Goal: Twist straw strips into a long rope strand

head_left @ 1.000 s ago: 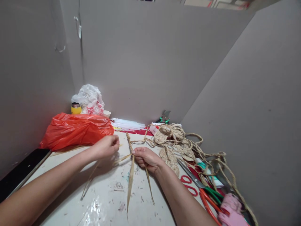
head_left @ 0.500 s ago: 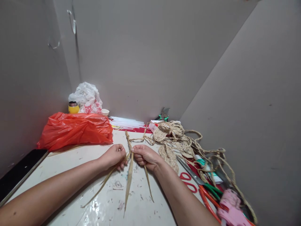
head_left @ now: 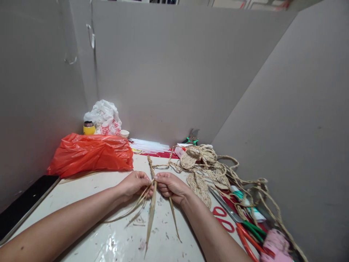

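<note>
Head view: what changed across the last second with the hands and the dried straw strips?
The left hand came in from the left to meet the right hand at the braided straw cord, bringing its pale dried straw strips along. The right hand kept its pinch at the braid's end. The red plastic bag and red-handled scissors lie unchanged.

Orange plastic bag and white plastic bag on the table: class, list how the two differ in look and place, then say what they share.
The orange plastic bag is plain, long and lies low; the white plastic bag carries red print and stands bunched up. The orange plastic bag lies nearer the left hand; the white plastic bag sits behind it in the corner, beside a yellow jar. Both are crumpled and rest on the table.
</note>
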`<action>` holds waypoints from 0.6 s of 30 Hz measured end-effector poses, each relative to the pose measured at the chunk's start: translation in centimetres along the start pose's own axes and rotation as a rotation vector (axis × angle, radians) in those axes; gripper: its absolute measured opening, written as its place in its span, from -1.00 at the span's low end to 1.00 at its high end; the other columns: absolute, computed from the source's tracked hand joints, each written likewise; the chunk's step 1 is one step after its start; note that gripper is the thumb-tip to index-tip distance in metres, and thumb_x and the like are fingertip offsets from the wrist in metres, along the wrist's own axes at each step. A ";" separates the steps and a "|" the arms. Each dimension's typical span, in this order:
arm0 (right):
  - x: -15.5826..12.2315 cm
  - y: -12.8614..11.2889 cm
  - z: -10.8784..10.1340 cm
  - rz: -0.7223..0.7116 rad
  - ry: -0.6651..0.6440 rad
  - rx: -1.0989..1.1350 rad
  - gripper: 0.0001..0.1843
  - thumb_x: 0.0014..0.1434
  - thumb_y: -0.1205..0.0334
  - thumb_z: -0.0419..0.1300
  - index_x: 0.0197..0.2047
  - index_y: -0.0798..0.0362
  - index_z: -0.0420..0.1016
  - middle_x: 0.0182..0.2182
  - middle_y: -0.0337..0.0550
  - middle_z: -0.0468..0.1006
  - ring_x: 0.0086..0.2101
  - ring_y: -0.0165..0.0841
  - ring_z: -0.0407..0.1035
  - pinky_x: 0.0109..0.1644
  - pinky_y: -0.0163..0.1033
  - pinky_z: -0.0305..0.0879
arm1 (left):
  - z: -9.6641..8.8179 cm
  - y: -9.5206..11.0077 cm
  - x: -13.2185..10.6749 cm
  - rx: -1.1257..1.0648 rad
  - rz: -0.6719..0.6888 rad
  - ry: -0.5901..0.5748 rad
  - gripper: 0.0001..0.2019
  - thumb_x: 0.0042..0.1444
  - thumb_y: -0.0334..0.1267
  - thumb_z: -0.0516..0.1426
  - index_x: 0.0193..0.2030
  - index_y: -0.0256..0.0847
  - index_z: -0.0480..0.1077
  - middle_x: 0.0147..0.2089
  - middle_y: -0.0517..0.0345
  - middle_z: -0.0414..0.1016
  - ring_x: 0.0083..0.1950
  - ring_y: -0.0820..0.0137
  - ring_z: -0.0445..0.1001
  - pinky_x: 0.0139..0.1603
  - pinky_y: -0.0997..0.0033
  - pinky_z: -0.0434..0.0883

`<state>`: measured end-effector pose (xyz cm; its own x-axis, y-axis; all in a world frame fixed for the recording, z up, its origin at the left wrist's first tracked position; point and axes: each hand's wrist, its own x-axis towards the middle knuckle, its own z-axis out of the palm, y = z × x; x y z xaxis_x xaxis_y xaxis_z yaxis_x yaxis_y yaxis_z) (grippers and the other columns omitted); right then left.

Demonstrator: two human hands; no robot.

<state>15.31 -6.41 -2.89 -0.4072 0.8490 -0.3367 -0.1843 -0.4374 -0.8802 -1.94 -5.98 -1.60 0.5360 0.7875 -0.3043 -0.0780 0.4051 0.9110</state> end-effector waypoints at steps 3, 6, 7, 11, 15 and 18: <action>0.0 0.0 -0.1 -0.004 -0.002 0.003 -0.58 -0.10 0.10 0.35 -0.51 0.04 0.12 -0.77 -0.57 -0.01 -0.73 -0.66 -0.30 -0.67 -0.44 -0.47 | -0.3 0.1 0.2 -0.042 -0.036 0.017 -0.78 -0.18 -0.35 0.24 -0.47 -0.29 0.24 -0.50 0.05 0.48 -0.53 0.46 0.46 -0.47 0.49 0.41; 0.0 0.1 -0.1 -0.008 -0.004 0.009 -0.58 -0.10 0.10 0.35 -0.50 0.04 0.14 -0.76 -0.56 0.00 -0.73 -0.66 -0.28 -0.68 -0.44 -0.47 | -0.6 0.1 0.4 -0.084 -0.046 0.015 -0.80 -0.17 -0.42 0.24 -0.42 -0.29 0.27 -0.52 0.08 0.46 -0.55 0.48 0.43 -0.52 0.53 0.38; 0.0 0.1 -0.1 -0.008 -0.006 0.010 -0.59 -0.10 0.10 0.35 -0.50 0.05 0.14 -0.76 -0.55 0.01 -0.73 -0.66 -0.28 -0.68 -0.44 -0.47 | -0.7 0.0 0.5 -0.096 -0.050 -0.001 -0.79 -0.18 -0.43 0.24 -0.40 -0.29 0.28 -0.53 0.10 0.46 -0.55 0.49 0.42 -0.53 0.54 0.37; 0.1 0.2 0.0 -0.006 -0.005 0.017 -0.59 -0.11 0.10 0.36 -0.49 0.05 0.16 -0.76 -0.55 0.01 -0.73 -0.66 -0.28 -0.67 -0.45 -0.46 | -1.0 0.1 0.7 -0.080 -0.100 -0.043 -0.80 -0.20 -0.43 0.25 -0.39 -0.33 0.34 -0.53 0.13 0.44 -0.58 0.54 0.39 -0.57 0.58 0.35; 0.2 0.4 0.1 -0.008 0.001 0.017 -0.60 -0.10 0.10 0.35 -0.47 0.05 0.17 -0.77 -0.56 0.01 -0.73 -0.66 -0.28 -0.68 -0.45 -0.46 | -1.2 0.2 0.9 -0.024 -0.112 -0.036 -0.80 -0.22 -0.37 0.26 -0.46 -0.34 0.32 -0.53 0.11 0.45 -0.61 0.56 0.36 -0.67 0.65 0.24; 0.2 0.5 0.2 -0.015 0.005 0.013 -0.60 -0.10 0.09 0.35 -0.47 0.05 0.18 -0.77 -0.57 0.00 -0.74 -0.66 -0.28 -0.68 -0.45 -0.45 | -1.3 0.2 1.0 -0.027 -0.139 -0.048 -0.78 -0.23 -0.35 0.26 -0.46 -0.32 0.30 -0.49 0.04 0.49 -0.55 0.48 0.44 -0.59 0.58 0.35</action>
<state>15.01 -6.51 -3.31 -0.3997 0.8571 -0.3250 -0.2023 -0.4283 -0.8807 -2.49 -4.48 -2.13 0.5830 0.6998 -0.4127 -0.0223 0.5215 0.8530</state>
